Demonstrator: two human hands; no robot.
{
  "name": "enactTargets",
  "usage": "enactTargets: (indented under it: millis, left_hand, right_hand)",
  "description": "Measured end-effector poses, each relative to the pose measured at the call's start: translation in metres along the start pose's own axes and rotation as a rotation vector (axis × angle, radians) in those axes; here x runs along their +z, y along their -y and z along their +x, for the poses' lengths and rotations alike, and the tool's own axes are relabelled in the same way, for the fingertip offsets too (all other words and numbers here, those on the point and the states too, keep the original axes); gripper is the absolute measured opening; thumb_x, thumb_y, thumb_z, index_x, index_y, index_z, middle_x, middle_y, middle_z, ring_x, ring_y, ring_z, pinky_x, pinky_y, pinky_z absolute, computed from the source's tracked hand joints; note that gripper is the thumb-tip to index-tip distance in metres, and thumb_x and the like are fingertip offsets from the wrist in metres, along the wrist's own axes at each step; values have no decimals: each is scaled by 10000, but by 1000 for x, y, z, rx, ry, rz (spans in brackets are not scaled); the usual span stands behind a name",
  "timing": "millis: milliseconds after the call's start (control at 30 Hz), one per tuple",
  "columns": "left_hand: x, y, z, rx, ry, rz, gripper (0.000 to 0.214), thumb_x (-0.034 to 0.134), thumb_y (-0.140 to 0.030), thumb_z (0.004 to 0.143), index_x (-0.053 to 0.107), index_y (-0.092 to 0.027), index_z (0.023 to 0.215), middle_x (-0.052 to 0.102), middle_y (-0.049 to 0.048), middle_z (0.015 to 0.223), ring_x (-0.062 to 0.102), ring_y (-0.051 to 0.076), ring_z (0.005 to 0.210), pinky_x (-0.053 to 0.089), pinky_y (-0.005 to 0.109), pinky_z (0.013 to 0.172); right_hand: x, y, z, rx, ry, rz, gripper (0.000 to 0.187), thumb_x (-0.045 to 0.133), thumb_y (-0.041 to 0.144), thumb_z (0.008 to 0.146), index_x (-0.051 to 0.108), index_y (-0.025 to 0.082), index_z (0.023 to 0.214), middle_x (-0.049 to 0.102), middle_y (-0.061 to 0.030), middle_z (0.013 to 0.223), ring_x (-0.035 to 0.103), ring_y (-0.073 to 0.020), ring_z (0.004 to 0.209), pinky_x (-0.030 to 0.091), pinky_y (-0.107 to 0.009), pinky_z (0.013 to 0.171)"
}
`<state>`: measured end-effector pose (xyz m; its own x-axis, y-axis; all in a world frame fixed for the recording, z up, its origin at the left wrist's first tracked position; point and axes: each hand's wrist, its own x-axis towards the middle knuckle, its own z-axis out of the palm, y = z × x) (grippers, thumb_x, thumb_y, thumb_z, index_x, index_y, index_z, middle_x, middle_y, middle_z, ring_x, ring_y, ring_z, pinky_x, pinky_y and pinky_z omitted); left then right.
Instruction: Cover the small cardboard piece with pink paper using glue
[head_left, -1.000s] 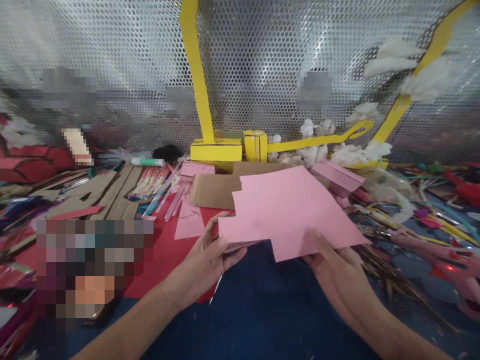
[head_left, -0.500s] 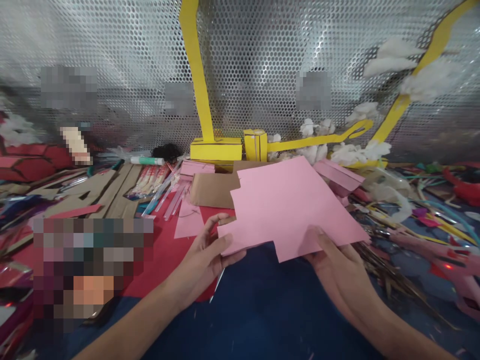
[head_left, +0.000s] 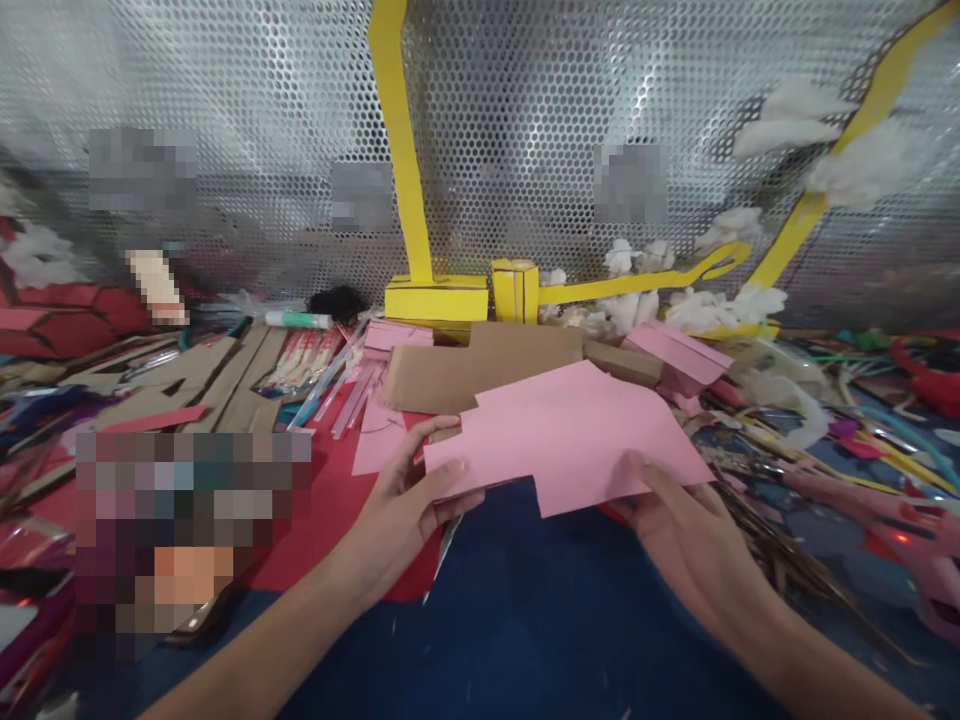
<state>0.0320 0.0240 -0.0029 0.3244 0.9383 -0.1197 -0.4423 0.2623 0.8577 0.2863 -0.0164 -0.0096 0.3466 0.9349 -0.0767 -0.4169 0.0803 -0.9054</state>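
1. Head view: left hand (head_left: pixel 401 510) pinched on the near left corner of a pink paper cut-out (head_left: pixel 570 430), thumb on top, fingers beneath.
2. Right hand (head_left: pixel 675 520) clamped on the cut-out's near right edge, thumb over, fingers hidden under the sheet.
3. Cut-out held between both hands, nearly flat, above the blue surface (head_left: pixel 525 620) by the wrists.
4. Just beyond the fingertips, brown cardboard (head_left: pixel 450 375); farther on, a yellow box (head_left: pixel 436 298) against perforated metal (head_left: pixel 525 150).
5. Under the left hand, a red sheet (head_left: pixel 330 510); well beyond the right hand, white cotton tufts (head_left: pixel 697 305).
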Motion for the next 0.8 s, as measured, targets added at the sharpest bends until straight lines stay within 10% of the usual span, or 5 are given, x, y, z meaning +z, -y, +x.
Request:
enactTargets:
  millis: [533, 800]
  left_hand:
    - [-2, -4, 4, 2, -139, -30, 461, 838, -223, 770, 642, -278, 1184, 647, 32, 1280, 710, 184, 979, 638, 268, 791]
    - [-3, -4, 2, -44, -34, -71, 569, 776, -330, 861, 534, -264, 1372, 665, 103, 1304, 694, 264, 1127, 619, 339, 893]
  right_hand:
    - [-8, 0, 7, 21, -3, 4, 214, 869, 354, 714, 751, 244, 855, 755, -36, 1027, 683, -226, 882, 595, -377, 737]
    - [-3, 6, 0, -29, 137, -160, 342, 851, 441, 772, 628, 192, 700, 544, 26, 584, 465, -111, 545, 438, -240, 525]
